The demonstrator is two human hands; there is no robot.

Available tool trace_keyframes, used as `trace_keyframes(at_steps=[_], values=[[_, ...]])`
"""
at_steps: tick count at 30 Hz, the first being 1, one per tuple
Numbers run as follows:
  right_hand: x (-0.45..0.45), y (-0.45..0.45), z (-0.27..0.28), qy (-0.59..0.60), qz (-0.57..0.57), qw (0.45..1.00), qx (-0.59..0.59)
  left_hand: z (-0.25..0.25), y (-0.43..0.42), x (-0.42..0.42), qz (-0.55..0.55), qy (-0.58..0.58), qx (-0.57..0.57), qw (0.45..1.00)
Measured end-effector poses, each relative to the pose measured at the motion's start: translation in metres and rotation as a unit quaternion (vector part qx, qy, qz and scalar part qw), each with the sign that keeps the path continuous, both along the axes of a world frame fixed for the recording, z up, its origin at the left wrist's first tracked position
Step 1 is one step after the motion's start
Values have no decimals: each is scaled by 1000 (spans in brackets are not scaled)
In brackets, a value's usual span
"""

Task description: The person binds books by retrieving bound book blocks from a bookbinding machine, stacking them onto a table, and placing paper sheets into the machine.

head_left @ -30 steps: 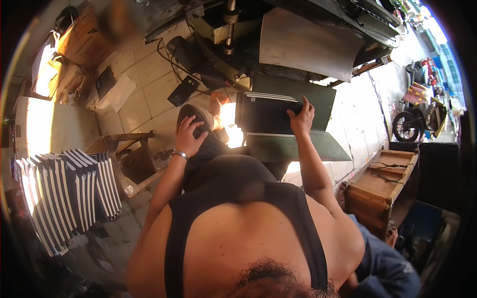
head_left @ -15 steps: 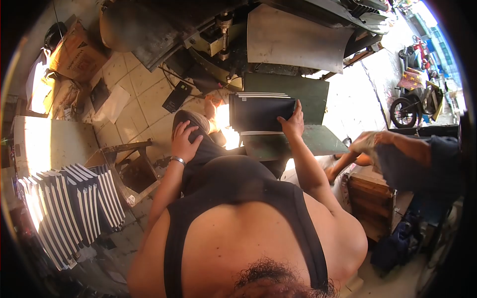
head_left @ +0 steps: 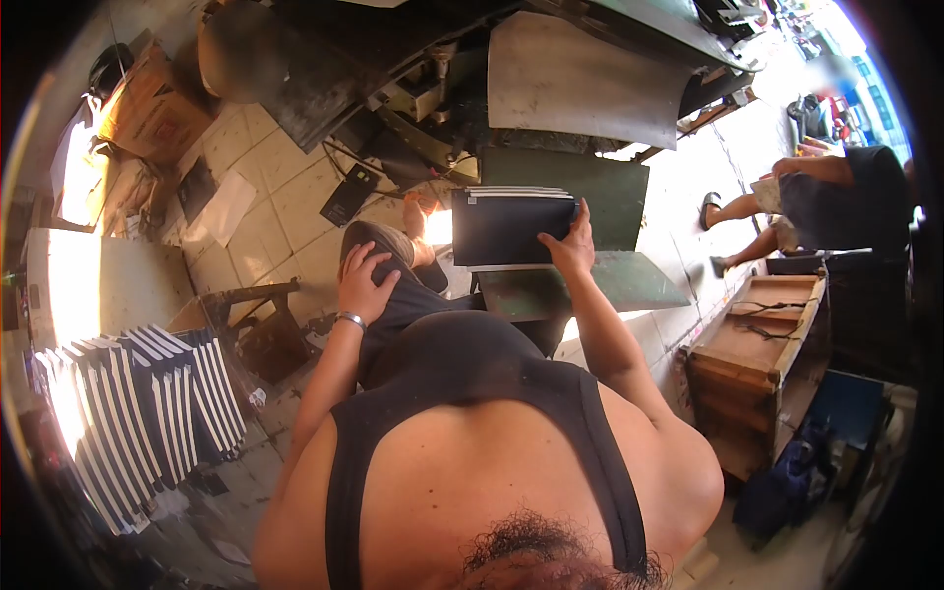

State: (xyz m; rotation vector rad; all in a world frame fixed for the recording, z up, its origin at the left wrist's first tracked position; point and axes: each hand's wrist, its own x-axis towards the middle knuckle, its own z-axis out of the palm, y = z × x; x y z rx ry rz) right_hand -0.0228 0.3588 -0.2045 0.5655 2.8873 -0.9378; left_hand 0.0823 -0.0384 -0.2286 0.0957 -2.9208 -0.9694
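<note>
A small stack of black-covered books (head_left: 511,228) with white page edges lies on the green metal machine plate (head_left: 605,192) in front of me. My right hand (head_left: 572,243) grips the stack's right side, the thumb on top of the black cover and the fingers along the edge. What its fingertips touch underneath is hidden. My left hand (head_left: 370,281) rests on my dark-clothed thigh, fingers apart, holding nothing. A metal band circles that wrist.
Several black books (head_left: 138,413) stand in rows at the left. The dark machine with a metal sheet (head_left: 590,84) is ahead. A cardboard box (head_left: 157,113) sits at the upper left, a wooden box (head_left: 752,364) at the right. Another person (head_left: 836,202) is at the upper right.
The other person has moved farther up the right side, uncovering the wooden box. The stack and my right hand have shifted very slightly left; my left hand stays on the thigh.
</note>
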Motion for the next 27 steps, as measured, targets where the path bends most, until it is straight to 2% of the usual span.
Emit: trace_keyframes(at_steps=[3, 6, 12, 13, 16, 19, 22, 27], values=[[-3, -8, 10, 44, 13, 994, 101, -1, -2, -2, 6, 1, 1, 1000], [-15, -17, 19, 159, 171, 952, 195, 5, -1, 0, 14, -12, -3, 1000], [-71, -55, 15, 84, 386, 909, 135, 4, 1, -1, 14, -34, 10, 999], [-74, -60, 16, 78, 403, 900, 145, 3, 1, 0, 16, -38, 10, 999], [-79, -65, 13, -7, 446, 892, 74, 5, -2, 3, 22, -46, 9, 999], [-76, -63, 10, 46, 459, 883, 88, 5, -5, 4, 25, -47, 20, 998], [-77, -66, 17, 6, 458, 886, 77, -4, -5, 3, 22, -32, 28, 999], [-101, -60, 15, 34, 470, 874, 118, 5, -2, 0, 31, -30, 52, 998]])
